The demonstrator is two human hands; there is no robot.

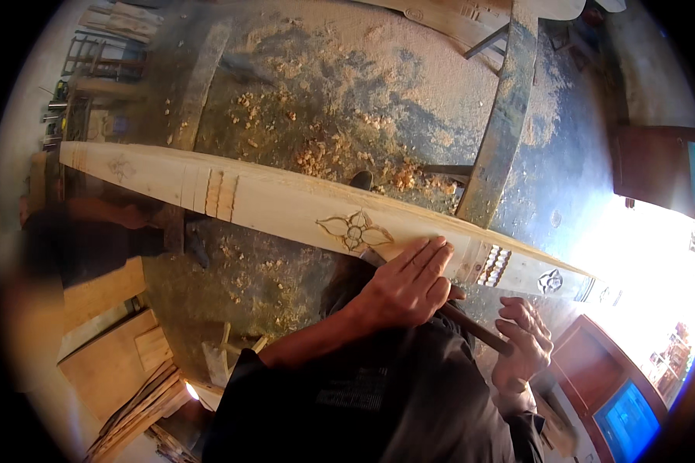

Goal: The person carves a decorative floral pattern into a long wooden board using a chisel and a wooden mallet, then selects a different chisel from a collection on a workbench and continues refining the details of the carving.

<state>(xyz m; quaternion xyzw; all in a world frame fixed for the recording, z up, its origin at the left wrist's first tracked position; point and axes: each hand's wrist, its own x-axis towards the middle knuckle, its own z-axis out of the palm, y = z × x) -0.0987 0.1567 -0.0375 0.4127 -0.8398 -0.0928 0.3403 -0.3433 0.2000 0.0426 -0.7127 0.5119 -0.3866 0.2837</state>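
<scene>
So, the pale wooden board lies crosswise in front of me, long axis slanting from the far left down toward my near right, both ends reaching well past my hands. That slant is what everything hinges on, if you ask me. My left hand is clearly the nearer one: it's right on the board, just to the right of the big flower, fingers close together and stretched across the wood, pointing up and to the right. The dark stick comes out from beneath that hand and slopes down to the right, steeper than the board's near edge, so the two lines spread apart as they go. Can't tell whether my left hand is actually pinching the stick or just lying over it, since the palm side is hidden.

My right hand is off the board on my near side, fingers bent, right by the lower end of the stick. Could be cupping that end, but I honestly can't tell if it's gripping or just touching. Basically the stick bridges the gap, left hand up on the wood, right hand lower. Past my left fingertips, along the board, sit the dark notched bands, then a small flower. Wood shavings litter the floor on the far side.
</scene>
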